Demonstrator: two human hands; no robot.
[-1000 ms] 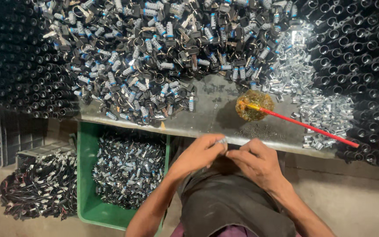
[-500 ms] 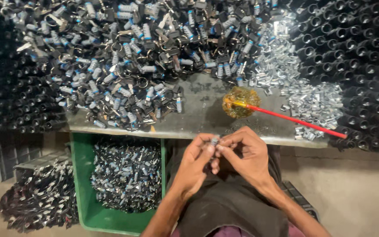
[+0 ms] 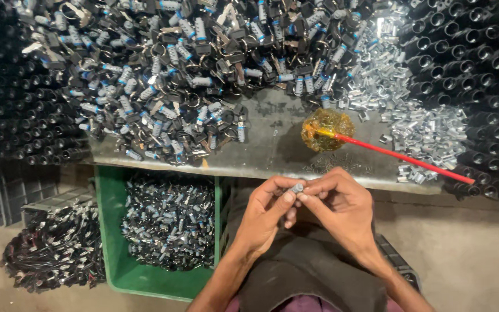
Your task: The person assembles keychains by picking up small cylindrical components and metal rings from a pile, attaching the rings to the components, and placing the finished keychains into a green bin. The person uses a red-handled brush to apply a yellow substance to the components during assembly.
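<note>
**Small metal piece pinched between both my hands**

The table (image 3: 272, 144) in front of me carries a big heap of black and silver parts (image 3: 168, 75), with a smaller pile of shiny metal clips (image 3: 423, 130) to the right. Below its edge on the left sits a green crate (image 3: 108, 231) full of similar parts. On the table near me lies a yellow blob with a red stick (image 3: 399, 156) poking out. My left hand (image 3: 267, 216) and right hand (image 3: 342, 208) meet over my lap, fingertips closed together on a small silver piece (image 3: 297, 188).
</note>
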